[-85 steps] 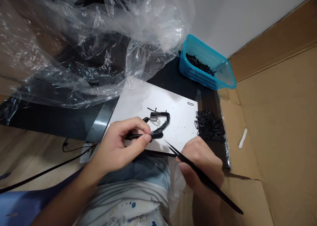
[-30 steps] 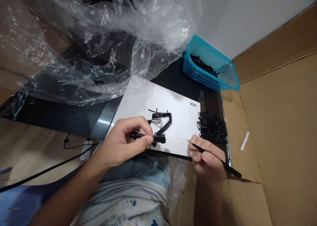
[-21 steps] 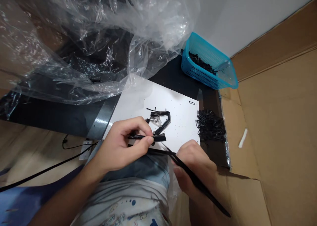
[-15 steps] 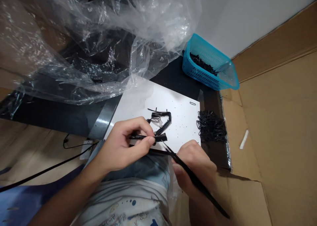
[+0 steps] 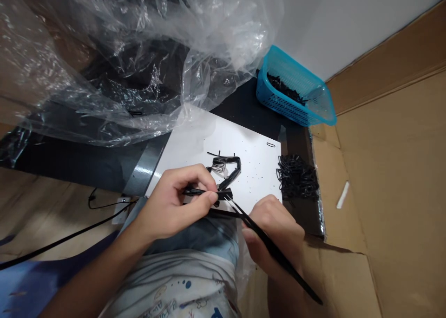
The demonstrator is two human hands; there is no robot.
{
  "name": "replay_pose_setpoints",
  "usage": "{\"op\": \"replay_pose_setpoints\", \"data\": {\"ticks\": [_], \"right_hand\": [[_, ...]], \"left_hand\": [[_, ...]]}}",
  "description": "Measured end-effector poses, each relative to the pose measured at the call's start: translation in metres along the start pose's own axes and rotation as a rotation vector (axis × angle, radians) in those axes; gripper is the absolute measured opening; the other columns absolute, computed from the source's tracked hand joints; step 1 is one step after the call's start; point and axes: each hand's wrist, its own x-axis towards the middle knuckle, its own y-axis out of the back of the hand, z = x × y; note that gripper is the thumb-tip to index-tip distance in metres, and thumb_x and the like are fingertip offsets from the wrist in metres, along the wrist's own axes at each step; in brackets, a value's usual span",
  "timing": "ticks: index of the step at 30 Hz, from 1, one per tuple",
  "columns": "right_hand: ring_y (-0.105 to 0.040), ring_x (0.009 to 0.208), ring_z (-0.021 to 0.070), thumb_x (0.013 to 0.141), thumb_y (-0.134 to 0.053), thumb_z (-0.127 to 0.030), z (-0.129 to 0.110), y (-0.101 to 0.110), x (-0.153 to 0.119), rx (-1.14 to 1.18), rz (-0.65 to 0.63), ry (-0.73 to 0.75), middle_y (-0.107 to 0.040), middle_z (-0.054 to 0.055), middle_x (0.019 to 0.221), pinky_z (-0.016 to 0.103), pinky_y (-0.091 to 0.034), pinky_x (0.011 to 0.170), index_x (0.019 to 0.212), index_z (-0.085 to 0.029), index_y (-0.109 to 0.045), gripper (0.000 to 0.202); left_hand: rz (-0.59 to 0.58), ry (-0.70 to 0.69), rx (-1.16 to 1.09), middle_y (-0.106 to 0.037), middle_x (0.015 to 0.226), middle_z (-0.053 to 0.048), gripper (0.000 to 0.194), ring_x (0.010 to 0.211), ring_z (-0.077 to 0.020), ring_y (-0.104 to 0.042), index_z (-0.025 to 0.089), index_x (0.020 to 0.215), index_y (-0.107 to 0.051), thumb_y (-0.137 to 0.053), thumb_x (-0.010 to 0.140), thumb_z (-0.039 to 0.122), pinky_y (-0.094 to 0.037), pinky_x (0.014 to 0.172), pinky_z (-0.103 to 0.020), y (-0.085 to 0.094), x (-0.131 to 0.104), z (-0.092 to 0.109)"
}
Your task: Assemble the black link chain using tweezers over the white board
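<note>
For fiddly work like this, steady beats fast: the black strip (image 5: 226, 194), around the middle of the frame just above the white sheet (image 5: 259, 169), looks small enough that the pinch should stay close to the working end, and the black tweezers (image 5: 296, 275) are best brought in at a low slant, light squeeze only, so nothing twists. Their tips sit a hair apart, right at the strip's free end; can't tell if they're actually touching it. As for pose, the left hand (image 5: 170, 211) comes in from lower left, thumb and index finger pinching the strip flat, pointing right. The right hand (image 5: 278, 219), lower right of centre, has its fingers curled round the tweezers, knuckles up, handle trailing toward the bottom right.
</note>
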Motion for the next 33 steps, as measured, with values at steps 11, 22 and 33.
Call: {"op": "replay_pose_setpoints", "data": {"ticks": [11, 22, 33], "right_hand": [[-0.041, 0.06, 0.0147, 0.08, -0.054, -0.009, 0.0, -0.002, -0.001, -0.079, 0.03, 0.145, -0.047, -0.001, 0.059, 0.031, -0.033, 0.057, 0.07, -0.018, -0.05, 0.014], [-0.044, 0.066, 0.0143, 0.084, -0.053, -0.008, -0.006, -0.004, -0.001, -0.159, 0.02, 0.075, -0.051, 0.0, 0.063, 0.031, -0.037, 0.061, 0.074, -0.017, -0.051, 0.014], [-0.041, 0.061, 0.0152, 0.081, -0.054, -0.011, 0.002, -0.008, -0.001, -0.119, 0.015, 0.073, -0.044, -0.001, 0.059, 0.03, -0.035, 0.056, 0.067, -0.021, -0.045, 0.019]], "left_hand": [[0.001, 0.005, -0.081, -0.053, 0.062, 0.007, 0.012, 0.056, -0.0052, -0.043, 0.017, 0.069, -0.057, -0.058, 0.08, 0.011, -0.031, 0.049, -0.016, -0.003, 0.0, -0.004], [0.055, 0.066, -0.119, -0.049, 0.059, 0.007, 0.012, 0.052, -0.0055, -0.041, 0.017, 0.068, -0.057, -0.057, 0.079, 0.013, -0.032, 0.05, -0.019, -0.006, 0.0, -0.004], [0.039, 0.187, -0.285, -0.051, 0.057, 0.004, 0.009, 0.051, -0.0078, -0.042, 0.017, 0.068, -0.057, -0.059, 0.077, 0.02, -0.029, 0.046, -0.02, -0.008, -0.001, -0.006]]}}
